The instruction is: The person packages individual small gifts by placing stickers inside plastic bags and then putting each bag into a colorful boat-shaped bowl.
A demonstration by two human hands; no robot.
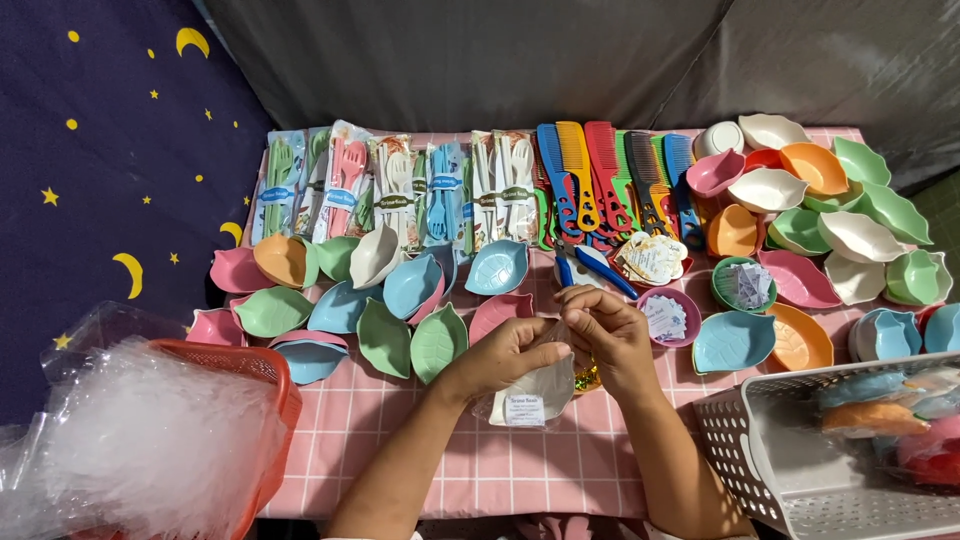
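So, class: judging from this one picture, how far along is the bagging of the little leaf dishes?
Done: the white basket on the right holds a few bagged dishes. In hand: the left hand and right hand hold a white dish in a clear bag at its top edge. Left: many loose leaf dishes on the pink checked cloth, with clear bags in the red basket.

Bright, even overhead light, colours vivid. Soft shadows under hands on the table (520,470). Slight glare on the clear bags (140,430) at table's near-left corner. Sharp centre; mild wide-angle bend at edges.
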